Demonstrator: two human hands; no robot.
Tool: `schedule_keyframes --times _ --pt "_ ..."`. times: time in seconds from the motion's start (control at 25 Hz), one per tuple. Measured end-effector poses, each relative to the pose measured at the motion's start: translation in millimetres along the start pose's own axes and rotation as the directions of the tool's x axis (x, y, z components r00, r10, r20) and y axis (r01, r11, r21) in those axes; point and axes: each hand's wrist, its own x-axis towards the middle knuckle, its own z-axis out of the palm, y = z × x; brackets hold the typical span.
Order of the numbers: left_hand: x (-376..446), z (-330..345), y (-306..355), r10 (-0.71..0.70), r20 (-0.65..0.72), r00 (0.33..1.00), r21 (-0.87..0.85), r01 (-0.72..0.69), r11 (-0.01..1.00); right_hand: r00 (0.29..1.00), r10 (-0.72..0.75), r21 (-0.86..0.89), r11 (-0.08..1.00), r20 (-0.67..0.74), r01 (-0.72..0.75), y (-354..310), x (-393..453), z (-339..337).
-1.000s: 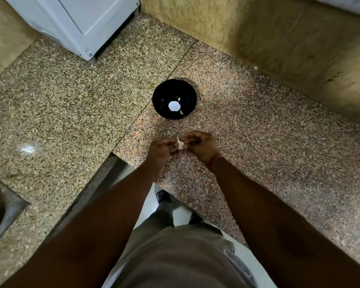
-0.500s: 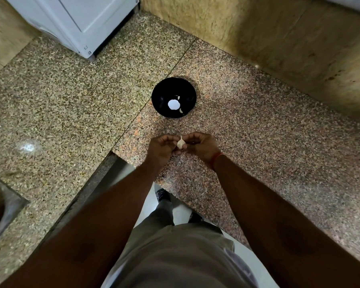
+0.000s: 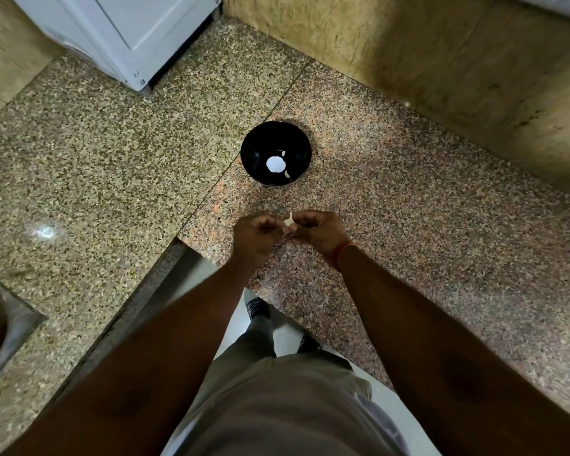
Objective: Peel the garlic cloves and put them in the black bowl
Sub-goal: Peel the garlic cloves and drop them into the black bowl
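Note:
A small pale garlic clove (image 3: 289, 220) is pinched between the fingertips of my left hand (image 3: 257, 238) and my right hand (image 3: 316, 233), both held just above the granite counter near its front corner. A thin strip of skin sticks up from the clove. The black bowl (image 3: 254, 149) stands on the counter a short way beyond my hands. Inside it lie a peeled clove (image 3: 287, 174) near the front wall, another pale piece (image 3: 283, 154) and a bright reflection of light.
A white appliance (image 3: 139, 34) stands at the back left of the granite counter (image 3: 408, 225). A tan stone wall (image 3: 441, 60) runs along the back right. A steel sink (image 3: 0, 327) shows at the left edge. The counter's cut-out corner is right below my hands.
My hands have stayed together on the clove, shifting only slightly. The clove has turned between the fingers and its strip of skin now points upward.

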Motion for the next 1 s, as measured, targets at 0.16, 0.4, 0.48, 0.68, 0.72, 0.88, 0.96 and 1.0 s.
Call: schedule_keyframes --times 0.16,0.4,0.48,0.68,0.72,0.88,0.96,1.0 --pt "2.7 2.1 -4.0 0.047 0.01 0.999 0.094 -0.048 0.994 0.999 0.036 0.104 0.994 0.006 -0.036 1.1 -5.2 4.3" --pt "-5.1 3.3 3.0 0.177 0.035 0.984 0.206 -0.18 0.962 0.998 0.057 0.214 0.975 0.008 -0.058 1.3 -10.9 4.1" --pt "-3.9 3.4 3.2 0.191 0.027 0.981 0.212 -0.192 0.958 0.998 0.066 0.245 0.967 0.013 -0.067 1.6 -12.6 5.2" --pt "-2.4 2.1 5.6 0.217 0.053 0.975 0.202 -0.224 0.954 0.996 0.09 0.292 0.953 -0.014 -0.082 1.3 -14.1 6.2" --pt "-2.5 2.6 5.9 0.22 0.052 0.974 0.208 -0.226 0.952 0.995 0.094 0.301 0.95 -0.017 -0.084 1.6 -14.1 6.6" --pt "-4.3 7.1 8.6 0.203 -0.001 0.979 0.233 -0.197 0.952 0.994 0.11 0.355 0.93 -0.025 -0.094 -0.6 -15.3 10.1" --pt "-4.3 8.7 12.2 0.206 -0.014 0.978 0.239 -0.197 0.951 0.993 0.115 0.401 0.911 -0.024 -0.095 -0.5 -16.3 10.9" --pt "-4.1 9.1 13.9 0.214 -0.015 0.977 0.245 -0.204 0.948 0.993 0.119 0.418 0.903 -0.023 -0.098 0.0 -16.7 11.1"
